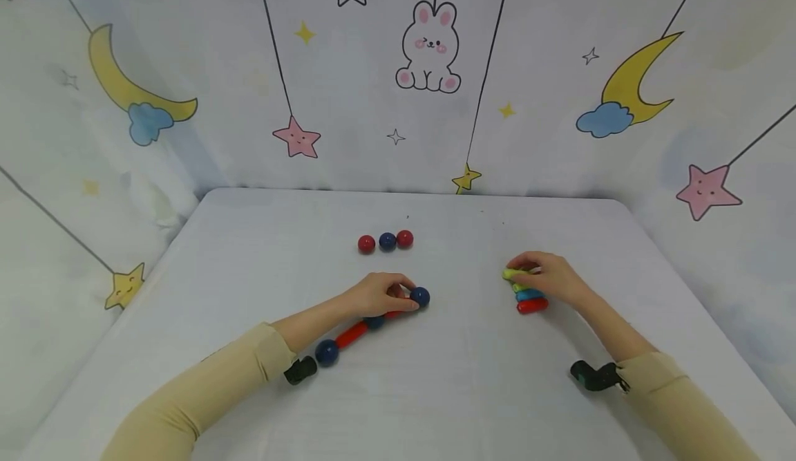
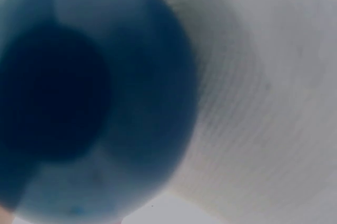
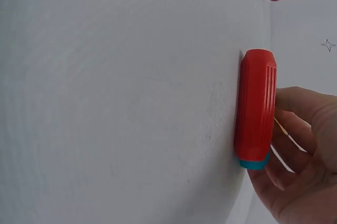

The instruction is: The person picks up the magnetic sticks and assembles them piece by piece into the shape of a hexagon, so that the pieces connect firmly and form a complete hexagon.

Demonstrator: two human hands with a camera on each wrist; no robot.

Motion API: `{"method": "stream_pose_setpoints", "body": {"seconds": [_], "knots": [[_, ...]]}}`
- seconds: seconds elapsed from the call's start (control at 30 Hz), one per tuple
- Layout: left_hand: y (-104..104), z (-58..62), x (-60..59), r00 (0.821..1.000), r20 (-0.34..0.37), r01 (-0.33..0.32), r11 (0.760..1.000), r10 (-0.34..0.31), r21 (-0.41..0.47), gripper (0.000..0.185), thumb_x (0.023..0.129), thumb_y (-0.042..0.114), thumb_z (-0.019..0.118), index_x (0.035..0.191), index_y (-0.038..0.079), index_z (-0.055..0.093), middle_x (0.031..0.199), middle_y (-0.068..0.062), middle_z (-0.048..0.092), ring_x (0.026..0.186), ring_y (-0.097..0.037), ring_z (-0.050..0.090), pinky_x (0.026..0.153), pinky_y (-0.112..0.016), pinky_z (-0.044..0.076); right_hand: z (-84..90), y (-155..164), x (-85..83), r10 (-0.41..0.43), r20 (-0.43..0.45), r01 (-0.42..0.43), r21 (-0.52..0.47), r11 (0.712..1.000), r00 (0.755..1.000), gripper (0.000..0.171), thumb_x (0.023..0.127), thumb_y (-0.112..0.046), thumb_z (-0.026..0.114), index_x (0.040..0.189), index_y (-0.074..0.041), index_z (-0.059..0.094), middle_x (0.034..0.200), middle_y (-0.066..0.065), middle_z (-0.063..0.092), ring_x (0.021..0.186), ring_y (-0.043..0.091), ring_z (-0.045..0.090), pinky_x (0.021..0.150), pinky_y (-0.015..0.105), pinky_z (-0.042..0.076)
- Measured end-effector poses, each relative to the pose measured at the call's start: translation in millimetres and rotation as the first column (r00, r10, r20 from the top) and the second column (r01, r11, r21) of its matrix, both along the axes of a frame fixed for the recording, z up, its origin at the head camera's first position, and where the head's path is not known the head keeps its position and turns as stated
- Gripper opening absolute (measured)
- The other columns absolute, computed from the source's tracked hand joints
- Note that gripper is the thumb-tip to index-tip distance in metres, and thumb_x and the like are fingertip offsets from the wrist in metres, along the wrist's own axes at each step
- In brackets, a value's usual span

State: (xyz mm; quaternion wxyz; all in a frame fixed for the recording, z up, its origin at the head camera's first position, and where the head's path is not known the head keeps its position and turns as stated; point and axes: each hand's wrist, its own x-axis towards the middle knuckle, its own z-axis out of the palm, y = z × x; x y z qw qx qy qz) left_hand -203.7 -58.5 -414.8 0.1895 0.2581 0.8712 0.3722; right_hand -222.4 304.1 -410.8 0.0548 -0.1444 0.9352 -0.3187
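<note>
My left hand (image 1: 381, 295) pinches the dark blue ball (image 1: 420, 298) at the far end of a chain of blue balls and red rods (image 1: 352, 335). The chain lies slanted on the table, partly hidden under the hand. Its near-end blue ball (image 1: 326, 352) is beside the left wrist camera, and a blue ball (image 2: 147, 98) fills much of the left wrist view. On the right, my right hand (image 1: 550, 278) grips a yellow-green rod (image 1: 515, 274) between thumb and fingers. Just nearer lie another yellow-green rod, a blue rod (image 1: 529, 295) and a red rod (image 3: 256, 105), side by side.
Farther back on the white table (image 1: 472, 378) sit a red ball (image 1: 366, 244), a blue ball (image 1: 387, 242) and another red ball (image 1: 405, 238) in a row. A printed cloth (image 1: 373, 101) stands behind the table's far edge. Dark cameras (image 1: 591, 376) are worn at both wrists.
</note>
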Motion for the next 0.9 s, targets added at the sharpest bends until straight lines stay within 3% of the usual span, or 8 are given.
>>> {"method": "stream_pose_setpoints", "body": {"seconds": [0.17,0.47,0.73,0.9], "knots": [[-0.2,-0.9,-0.3,1.0,0.0,-0.003,1.0,0.003,0.006,0.036,0.084,0.033,0.067,0.114,0.015,0.061,0.082,0.004,0.058,0.075,-0.012,0.052,0.067,-0.024,0.045,-0.8,-14.6,-3.4,0.033,0.001,-0.033,0.009,0.999,0.999,0.022,0.086,-0.02,0.066,0.105,-0.009,0.064,0.098,0.005,0.062,0.09,0.022,0.056,0.079,0.039,0.048],[0.4,-3.8,-2.3,1.0,-0.016,-0.003,1.0,0.003,0.008,0.035,0.083,0.033,0.067,0.113,0.015,0.061,0.081,0.005,0.059,0.075,-0.011,0.052,0.068,-0.023,0.045,-2.6,-52.0,-2.4,0.163,-0.007,-0.164,-0.024,0.986,0.987,0.021,0.083,-0.016,0.069,0.102,-0.013,0.064,0.092,-0.003,0.061,0.086,0.015,0.054,0.077,0.033,0.047],[0.5,-1.9,-1.6,1.0,-0.014,-0.006,1.0,0.007,0.024,0.035,0.083,0.032,0.067,0.113,0.015,0.062,0.081,0.004,0.058,0.076,-0.011,0.052,0.068,-0.023,0.045,-5.2,-89.5,2.3,0.326,-0.011,-0.326,-0.08,0.942,0.945,0.025,0.083,-0.022,0.069,0.108,-0.017,0.064,0.099,-0.008,0.061,0.09,0.012,0.054,0.079,0.029,0.047],[-0.4,-1.1,-1.8,1.0,-0.002,-0.007,0.999,0.007,0.039,0.035,0.084,0.031,0.067,0.113,0.014,0.062,0.081,0.003,0.059,0.075,-0.012,0.052,0.067,-0.023,0.045,-7.9,-103.4,2.6,0.37,-0.007,-0.369,-0.097,0.924,0.929,0.026,0.084,-0.024,0.068,0.109,-0.019,0.063,0.1,-0.01,0.061,0.091,0.01,0.054,0.08,0.029,0.048]]}}
